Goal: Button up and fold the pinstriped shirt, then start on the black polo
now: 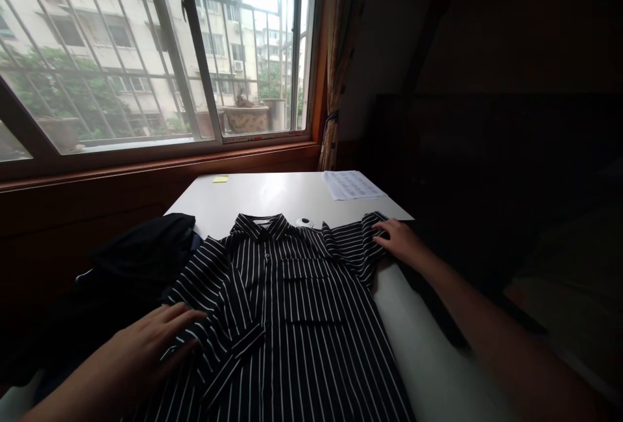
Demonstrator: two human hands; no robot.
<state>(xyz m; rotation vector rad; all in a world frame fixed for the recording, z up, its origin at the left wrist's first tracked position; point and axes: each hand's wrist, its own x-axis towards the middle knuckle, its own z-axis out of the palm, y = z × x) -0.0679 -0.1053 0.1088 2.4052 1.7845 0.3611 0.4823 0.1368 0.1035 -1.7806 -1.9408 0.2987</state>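
A black shirt with white stripes (311,344) lies front up, its collar (263,226) toward the window and a pocket on its chest. My left hand (156,334) rests on the sleeve at the left, fingers stretched out over the cloth. That sleeve is folded inward, and its cuff (248,339) lies across the shirt front. On the bunched sleeve at the right, my right hand (402,240) touches the fabric with its fingers apart. The shirt's lower hem is out of view.
The shirt lies on a white table (272,191). Printed sheets (353,185), a yellow note (220,178) and a small white round object (305,222) are on it. Dark clothes (141,260) are heaped at the left. Beyond stands a barred window (204,52) with a curtain (335,65).
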